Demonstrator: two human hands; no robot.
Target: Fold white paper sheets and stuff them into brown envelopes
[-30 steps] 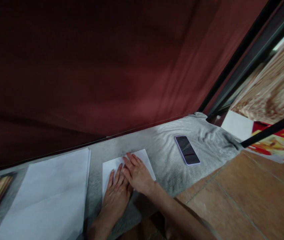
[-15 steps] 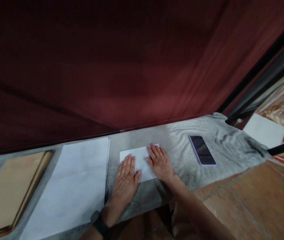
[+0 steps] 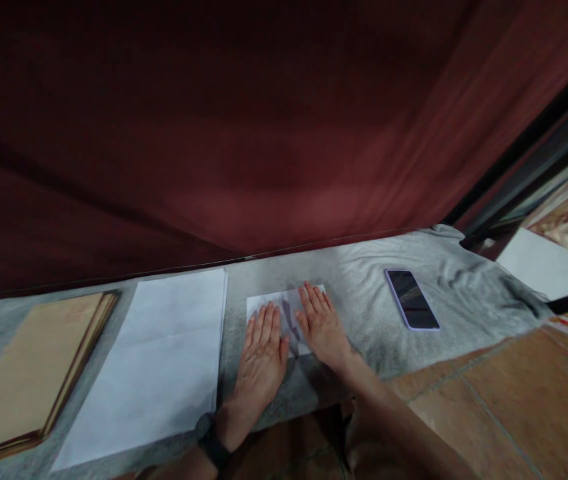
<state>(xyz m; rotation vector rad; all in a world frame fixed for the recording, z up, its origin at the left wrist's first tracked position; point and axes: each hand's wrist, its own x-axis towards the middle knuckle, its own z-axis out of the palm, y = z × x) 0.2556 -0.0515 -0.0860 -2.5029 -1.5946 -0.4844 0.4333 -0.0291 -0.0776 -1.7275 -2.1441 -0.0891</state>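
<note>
A small folded white sheet of paper (image 3: 291,325) lies on the grey cloth in front of me. My left hand (image 3: 263,353) rests flat on its left part, fingers stretched out and thumb towards the middle. On its right part lies my right hand (image 3: 325,330), also flat, with the thumb slightly apart. Between the hands a strip of the paper shows, with a shadow or crease running along it. The palms hide the rest of the sheet. Left of my left hand is a stack of larger white paper (image 3: 159,353).
Brown envelopes (image 3: 29,373) are piled at the far left. A phone with a purple edge (image 3: 411,300) lies to the right on the grey cloth (image 3: 364,267). Behind stands a dark red fabric wall (image 3: 264,147). A tiled floor (image 3: 509,393) shows at lower right.
The view has shifted slightly, moving everything a little to the right. Both hands stay flat on the small paper; a dark line now shows between them.
</note>
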